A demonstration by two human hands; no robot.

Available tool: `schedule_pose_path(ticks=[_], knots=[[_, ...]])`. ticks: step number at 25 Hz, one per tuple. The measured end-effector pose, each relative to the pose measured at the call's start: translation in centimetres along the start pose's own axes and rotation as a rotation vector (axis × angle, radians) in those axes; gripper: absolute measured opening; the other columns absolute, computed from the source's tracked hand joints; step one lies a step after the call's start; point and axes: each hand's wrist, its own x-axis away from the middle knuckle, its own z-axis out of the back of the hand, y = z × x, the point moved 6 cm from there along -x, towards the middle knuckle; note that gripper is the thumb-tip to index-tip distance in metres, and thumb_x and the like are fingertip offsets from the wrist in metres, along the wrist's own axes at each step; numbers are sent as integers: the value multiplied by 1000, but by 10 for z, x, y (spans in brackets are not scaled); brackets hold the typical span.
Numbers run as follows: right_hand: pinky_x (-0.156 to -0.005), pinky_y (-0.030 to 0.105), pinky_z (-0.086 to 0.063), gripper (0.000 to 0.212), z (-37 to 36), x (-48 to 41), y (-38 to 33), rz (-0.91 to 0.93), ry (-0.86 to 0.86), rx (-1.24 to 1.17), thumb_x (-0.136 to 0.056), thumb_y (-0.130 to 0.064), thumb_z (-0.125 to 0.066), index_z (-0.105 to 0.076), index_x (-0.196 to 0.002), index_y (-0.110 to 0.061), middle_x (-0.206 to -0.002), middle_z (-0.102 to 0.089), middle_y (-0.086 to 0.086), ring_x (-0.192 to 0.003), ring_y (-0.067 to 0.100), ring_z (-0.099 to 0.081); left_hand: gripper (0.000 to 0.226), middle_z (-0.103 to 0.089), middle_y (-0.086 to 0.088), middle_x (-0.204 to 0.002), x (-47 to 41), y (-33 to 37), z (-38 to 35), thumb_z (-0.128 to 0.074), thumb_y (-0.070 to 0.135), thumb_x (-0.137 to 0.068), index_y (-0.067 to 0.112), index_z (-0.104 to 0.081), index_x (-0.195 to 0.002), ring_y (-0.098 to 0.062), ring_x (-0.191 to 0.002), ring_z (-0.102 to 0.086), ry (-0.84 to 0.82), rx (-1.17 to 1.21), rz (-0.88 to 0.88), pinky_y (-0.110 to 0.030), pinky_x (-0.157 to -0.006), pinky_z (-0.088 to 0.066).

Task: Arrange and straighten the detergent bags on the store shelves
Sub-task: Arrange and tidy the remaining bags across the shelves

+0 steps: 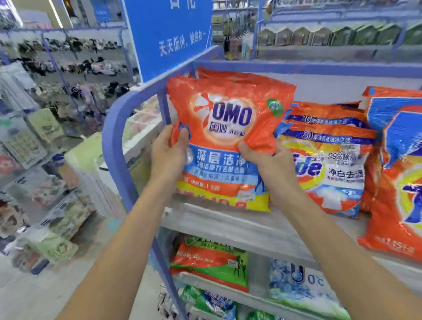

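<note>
An orange OMO detergent bag [229,123] stands upright at the left end of the top shelf [235,223]. My left hand [169,153] grips its left edge, thumb on the front. My right hand [268,158] grips its lower right side, thumb pressed on the front. More orange OMO bags stand behind it. To its right leans a Tide bag [331,165], with a second one behind it. A larger Tide bag [414,184] stands at the far right, tilted.
A blue metal shelf frame [117,132] curves round the left end. Lower shelves hold green and orange bags [213,265] and a blue-white bag [298,286]. A blue sign [169,29] hangs above. An aisle with other racks lies to the left.
</note>
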Motion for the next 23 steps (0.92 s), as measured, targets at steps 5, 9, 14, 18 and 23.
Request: schedule_pose_path(ticks=[5,9,14,18,23], knots=[[-98,50,-57,31,-7,12,37,-89,26,46,-72,-38,-93,-77,-98,-40,-107,-81,-6,-102,20,-77,14,-75,12,-88,2,-43,22,-59,32,-103,32,-68,-92,-8,-86,-71,22,-37,63,-29,-78,-54],[-97,51,-58,26,-7,12,33,-123,37,68,-77,-34,-90,-77,-99,-37,-110,-80,-4,-102,22,-77,17,-74,0,-98,4,-39,20,-55,40,-104,26,-64,-98,-15,-92,-72,37,-118,93,-38,-80,-56],[-88,25,-54,36,-10,27,17,109,204,475,-90,-51,-74,-61,-114,-28,-102,-75,-16,-93,-4,-70,37,-65,5,-125,27,-26,22,-42,39,-108,18,-46,-139,-12,-115,-64,-68,-328,-55,-33,-88,-54],[-77,30,-55,40,-14,41,14,162,254,695,-98,-50,-63,-52,-119,-18,-93,-71,-5,-84,9,-68,69,-32,-12,-158,50,-22,19,-39,39,-108,8,-10,-162,-26,-145,-36,-207,-560,-131,-46,-117,-36],[-88,36,-52,37,-3,77,11,171,110,826,-99,-37,-64,-54,-132,-22,-115,-67,-3,-104,18,-63,62,-25,-15,-161,84,-22,28,-39,42,-109,10,-23,-160,-36,-146,-32,-268,-736,-218,-50,-117,-35]])
